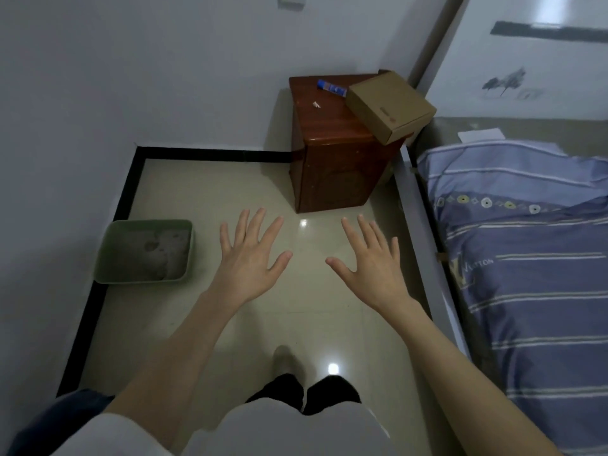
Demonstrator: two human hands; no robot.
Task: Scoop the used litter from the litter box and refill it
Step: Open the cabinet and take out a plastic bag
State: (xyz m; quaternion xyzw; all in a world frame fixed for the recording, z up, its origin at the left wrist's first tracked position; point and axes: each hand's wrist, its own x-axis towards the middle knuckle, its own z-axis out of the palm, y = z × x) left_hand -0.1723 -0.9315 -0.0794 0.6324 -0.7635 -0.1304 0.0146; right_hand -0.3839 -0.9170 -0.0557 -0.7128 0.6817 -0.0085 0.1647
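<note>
At left-centre of the frame, one pale green rectangular plastic litter box (98, 258) sits on the floor by the wall, grey litter inside, soiled patches visible. Left hand (248, 258) and right hand (370, 263): two, fingers spread, holding nothing, well apart from the box. No scoop or refill bag visible; judged: locate both first, then skim clumps only.

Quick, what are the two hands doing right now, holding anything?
Left hand: open, fingers spread, holding nothing.
Right hand: open, fingers spread, holding nothing.
</note>
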